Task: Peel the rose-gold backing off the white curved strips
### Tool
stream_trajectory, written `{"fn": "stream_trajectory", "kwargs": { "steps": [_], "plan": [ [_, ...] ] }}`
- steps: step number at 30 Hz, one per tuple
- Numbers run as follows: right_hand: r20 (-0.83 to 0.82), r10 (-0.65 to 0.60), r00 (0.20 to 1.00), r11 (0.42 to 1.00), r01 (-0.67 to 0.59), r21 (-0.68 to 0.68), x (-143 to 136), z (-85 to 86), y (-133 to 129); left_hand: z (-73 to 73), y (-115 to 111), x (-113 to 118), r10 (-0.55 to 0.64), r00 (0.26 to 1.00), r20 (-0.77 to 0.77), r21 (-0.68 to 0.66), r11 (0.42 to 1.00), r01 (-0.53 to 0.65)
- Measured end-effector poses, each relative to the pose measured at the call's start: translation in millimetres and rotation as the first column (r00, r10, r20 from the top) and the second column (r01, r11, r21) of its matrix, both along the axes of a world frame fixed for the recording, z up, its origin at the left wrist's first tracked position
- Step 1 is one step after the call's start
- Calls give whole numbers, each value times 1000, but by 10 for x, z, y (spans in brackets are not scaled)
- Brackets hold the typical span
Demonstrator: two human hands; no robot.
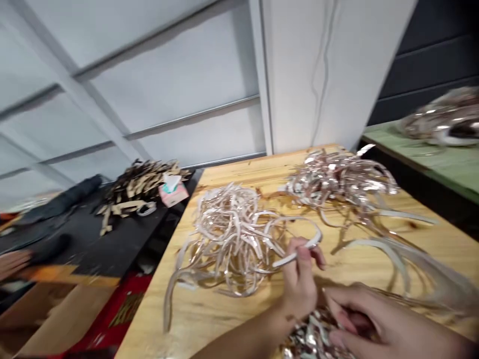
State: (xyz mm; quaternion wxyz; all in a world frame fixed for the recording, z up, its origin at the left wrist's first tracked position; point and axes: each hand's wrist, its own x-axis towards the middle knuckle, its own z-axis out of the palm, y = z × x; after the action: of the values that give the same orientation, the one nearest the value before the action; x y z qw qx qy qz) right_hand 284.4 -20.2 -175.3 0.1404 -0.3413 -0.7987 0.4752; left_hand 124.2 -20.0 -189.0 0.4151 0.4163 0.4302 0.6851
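Observation:
My left hand (pixel 302 273) is closed, its thumb pinching a whitish, shiny strip (pixel 312 242) that curves up and away over the table. Close by on the right, my right hand (pixel 361 311) is curled with its fingers drawn together; what lies in them, if anything, is hidden. Under both wrists, at the bottom edge, is a heap of silvery metallic pieces (pixel 310 336). A loose tangle of pale pinkish strips (pixel 235 234) lies just left of my left hand. Beyond the hands sits a pile of shiny rose-coloured strips (pixel 337 179), with long translucent strips (pixel 422 264) trailing toward the right.
The wooden table (pixel 153 309) stands against a white wall (pixel 299 75). To the left, a dark table (pixel 108 254) bears brown-and-black scraps (pixel 144 182) and a tissue box (pixel 174 193). Another person's hand (pixel 15 264) and a cardboard box (pixel 56 319) are there. A green surface (pixel 437 159) is at right.

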Motion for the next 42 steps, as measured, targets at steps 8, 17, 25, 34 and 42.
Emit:
{"fn": "stream_trajectory", "kwargs": {
  "steps": [8,17,25,34,42],
  "plan": [
    [81,75,994,995,-70,-66,-124,433,149,-90,-19,-76,-55,998,-14,57,997,56],
    [-337,-286,897,929,174,-326,-211,244,245,-143,4,-131,-34,979,-201,103,993,56],
    [-528,-416,740,874,165,-457,-297,232,227,-3,23,-184,19,818,-576,211,969,126],
    [-560,-453,694,846,135,-516,-289,235,251,-47,17,-193,-66,775,-628,151,967,205],
    [-526,-529,666,822,249,-512,-300,175,245,-3,51,-212,-140,676,-723,105,945,309]
  ]
}}
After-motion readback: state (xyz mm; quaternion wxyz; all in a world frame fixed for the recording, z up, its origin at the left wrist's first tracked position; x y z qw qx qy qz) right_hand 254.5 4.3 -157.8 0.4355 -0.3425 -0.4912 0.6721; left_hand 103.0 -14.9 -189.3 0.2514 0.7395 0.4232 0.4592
